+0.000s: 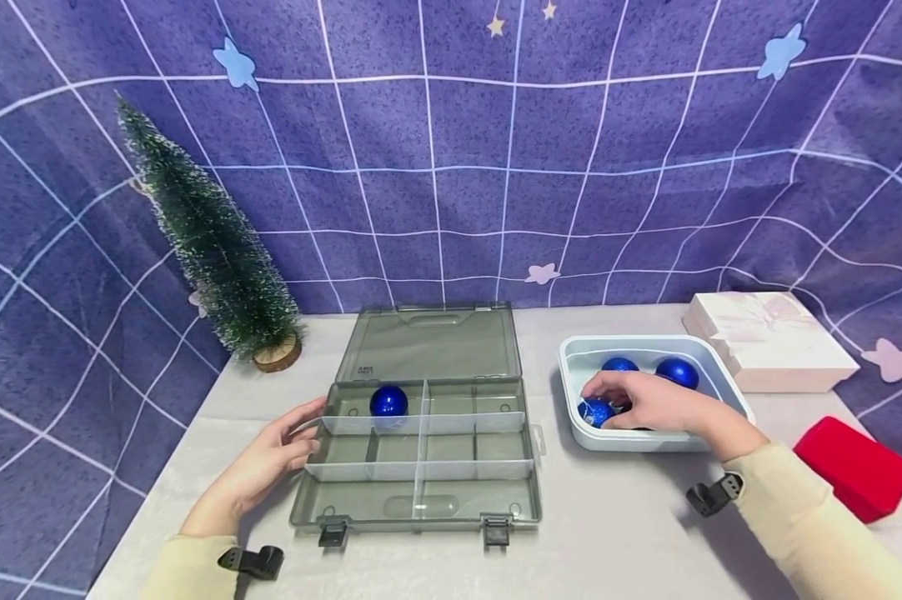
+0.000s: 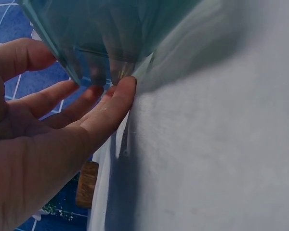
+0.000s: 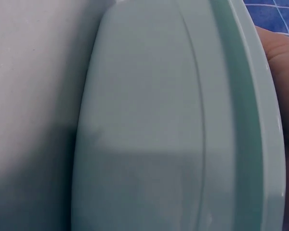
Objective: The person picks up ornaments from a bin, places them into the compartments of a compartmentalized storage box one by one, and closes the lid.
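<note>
One blue ball [image 1: 594,413] within right grip [image 1: 652,398]

Pale tub [image 3: 139,96] — close, shadowed tabletop [image 3: 26,62] beside

I could read no words; the dark lettering [image 1: 365,370] at about eight o'clock on the grey open lid [image 1: 430,348] was too small to make out.

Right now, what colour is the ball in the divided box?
The ball is shiny blue, best seen in the head view.
</note>
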`<action>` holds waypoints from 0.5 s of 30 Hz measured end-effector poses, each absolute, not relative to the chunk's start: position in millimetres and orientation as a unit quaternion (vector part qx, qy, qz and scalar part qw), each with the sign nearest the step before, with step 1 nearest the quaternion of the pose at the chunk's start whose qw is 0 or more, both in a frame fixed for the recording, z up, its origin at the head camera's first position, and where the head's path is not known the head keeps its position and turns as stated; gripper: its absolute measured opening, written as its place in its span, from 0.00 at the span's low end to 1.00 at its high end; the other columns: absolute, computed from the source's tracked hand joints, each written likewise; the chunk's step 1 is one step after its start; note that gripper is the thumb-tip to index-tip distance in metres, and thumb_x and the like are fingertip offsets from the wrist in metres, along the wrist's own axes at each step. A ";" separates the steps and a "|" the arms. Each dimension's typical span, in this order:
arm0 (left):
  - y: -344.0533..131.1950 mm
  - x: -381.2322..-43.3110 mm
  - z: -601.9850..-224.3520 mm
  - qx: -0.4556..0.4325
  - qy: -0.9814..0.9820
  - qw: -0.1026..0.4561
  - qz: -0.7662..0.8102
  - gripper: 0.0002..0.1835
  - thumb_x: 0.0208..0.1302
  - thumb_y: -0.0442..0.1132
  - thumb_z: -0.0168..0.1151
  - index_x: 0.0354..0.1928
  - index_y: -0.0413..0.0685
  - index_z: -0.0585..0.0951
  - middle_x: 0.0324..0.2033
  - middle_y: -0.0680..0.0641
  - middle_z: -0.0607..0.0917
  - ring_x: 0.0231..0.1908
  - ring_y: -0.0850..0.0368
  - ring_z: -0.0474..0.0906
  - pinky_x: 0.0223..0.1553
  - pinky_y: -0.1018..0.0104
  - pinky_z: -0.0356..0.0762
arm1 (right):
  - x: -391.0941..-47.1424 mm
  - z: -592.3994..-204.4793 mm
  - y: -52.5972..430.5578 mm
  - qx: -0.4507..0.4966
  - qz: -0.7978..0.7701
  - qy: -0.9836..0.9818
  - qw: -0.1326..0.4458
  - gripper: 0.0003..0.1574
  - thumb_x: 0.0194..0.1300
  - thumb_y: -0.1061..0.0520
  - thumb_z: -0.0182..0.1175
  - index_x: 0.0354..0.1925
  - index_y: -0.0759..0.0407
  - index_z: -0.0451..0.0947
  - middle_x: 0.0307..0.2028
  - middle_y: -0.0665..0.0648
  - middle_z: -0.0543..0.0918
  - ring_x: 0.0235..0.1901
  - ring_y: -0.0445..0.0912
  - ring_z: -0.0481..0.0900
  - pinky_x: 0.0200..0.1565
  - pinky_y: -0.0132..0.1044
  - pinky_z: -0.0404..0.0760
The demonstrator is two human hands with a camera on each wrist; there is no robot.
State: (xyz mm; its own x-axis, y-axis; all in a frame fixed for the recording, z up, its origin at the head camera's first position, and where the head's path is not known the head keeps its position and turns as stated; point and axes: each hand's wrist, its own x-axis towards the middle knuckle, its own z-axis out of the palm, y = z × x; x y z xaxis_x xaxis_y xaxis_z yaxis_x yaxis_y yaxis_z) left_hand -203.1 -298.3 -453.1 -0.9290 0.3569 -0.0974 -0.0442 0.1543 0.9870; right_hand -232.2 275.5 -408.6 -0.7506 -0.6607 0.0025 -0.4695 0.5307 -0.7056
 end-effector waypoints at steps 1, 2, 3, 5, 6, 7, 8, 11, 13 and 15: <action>-298.4 -203.1 -453.2 0.104 0.744 0.156 0.641 0.41 0.68 0.24 0.54 0.79 0.33 0.49 0.73 0.25 0.53 0.55 0.61 0.73 0.44 0.68 0.78 | -231.8 -408.0 275.8 -0.323 -0.366 0.863 0.131 0.26 0.63 0.58 0.72 0.55 0.67 0.76 0.51 0.59 0.83 0.54 0.59 0.80 0.57 0.51 0.78; -298.5 -203.1 -453.3 0.104 0.744 0.157 0.641 0.41 0.68 0.25 0.54 0.79 0.34 0.49 0.74 0.25 0.53 0.56 0.61 0.72 0.45 0.67 0.78 | -231.4 -407.2 276.1 -0.318 -0.375 0.861 0.128 0.26 0.63 0.58 0.72 0.55 0.66 0.76 0.51 0.59 0.83 0.54 0.58 0.80 0.56 0.50 0.79; -298.6 -203.0 -453.4 0.103 0.745 0.157 0.640 0.41 0.68 0.25 0.54 0.79 0.34 0.49 0.74 0.25 0.53 0.57 0.62 0.71 0.46 0.67 0.79 | -231.0 -406.1 276.7 -0.312 -0.386 0.859 0.126 0.25 0.63 0.58 0.72 0.54 0.66 0.76 0.51 0.59 0.83 0.54 0.56 0.80 0.55 0.48 0.80; -298.7 -203.3 -453.8 0.101 0.746 0.157 0.639 0.41 0.68 0.25 0.55 0.79 0.34 0.49 0.75 0.26 0.53 0.59 0.64 0.69 0.48 0.66 0.79 | -230.2 -403.9 278.7 -0.298 -0.401 0.858 0.118 0.24 0.64 0.58 0.72 0.54 0.65 0.76 0.51 0.59 0.83 0.54 0.53 0.80 0.54 0.44 0.81; -298.8 -203.4 -453.9 0.100 0.747 0.156 0.638 0.41 0.68 0.25 0.55 0.79 0.34 0.49 0.75 0.27 0.52 0.60 0.64 0.68 0.48 0.66 0.79 | -229.9 -402.7 279.8 -0.293 -0.410 0.856 0.114 0.24 0.64 0.58 0.72 0.54 0.65 0.76 0.51 0.59 0.83 0.54 0.51 0.79 0.54 0.43 0.81; -298.8 -203.5 -454.0 0.098 0.748 0.156 0.637 0.41 0.68 0.25 0.55 0.79 0.34 0.50 0.75 0.27 0.53 0.61 0.63 0.68 0.48 0.65 0.79 | -229.5 -401.3 281.0 -0.288 -0.418 0.855 0.107 0.23 0.64 0.59 0.72 0.54 0.64 0.76 0.51 0.60 0.83 0.54 0.50 0.79 0.53 0.41 0.81; -298.8 -203.6 -454.0 0.097 0.750 0.155 0.636 0.41 0.68 0.25 0.55 0.79 0.34 0.50 0.75 0.28 0.53 0.62 0.62 0.67 0.49 0.65 0.78 | -229.1 -400.1 282.2 -0.284 -0.426 0.853 0.100 0.23 0.64 0.60 0.72 0.54 0.64 0.76 0.51 0.60 0.83 0.54 0.48 0.79 0.53 0.40 0.81; -298.4 -203.6 -453.7 0.093 0.752 0.154 0.634 0.41 0.67 0.25 0.55 0.79 0.34 0.51 0.76 0.29 0.52 0.67 0.50 0.62 0.48 0.66 0.78 | -227.4 -395.9 285.8 -0.274 -0.445 0.849 0.075 0.23 0.64 0.62 0.71 0.55 0.64 0.76 0.52 0.61 0.83 0.53 0.43 0.79 0.52 0.36 0.81; -297.9 -203.6 -453.3 0.091 0.752 0.154 0.634 0.41 0.67 0.25 0.55 0.79 0.34 0.51 0.76 0.29 0.52 0.70 0.41 0.56 0.48 0.66 0.78 | -225.9 -392.8 286.9 -0.265 -0.458 0.847 0.057 0.23 0.64 0.64 0.70 0.56 0.65 0.76 0.52 0.62 0.83 0.52 0.40 0.79 0.52 0.33 0.80; -297.5 -203.7 -452.9 0.090 0.752 0.154 0.634 0.41 0.67 0.25 0.55 0.79 0.34 0.50 0.76 0.29 0.51 0.71 0.35 0.51 0.48 0.66 0.78 | -224.2 -389.6 286.7 -0.251 -0.467 0.846 0.044 0.24 0.64 0.64 0.69 0.57 0.65 0.75 0.53 0.63 0.82 0.53 0.37 0.78 0.53 0.30 0.78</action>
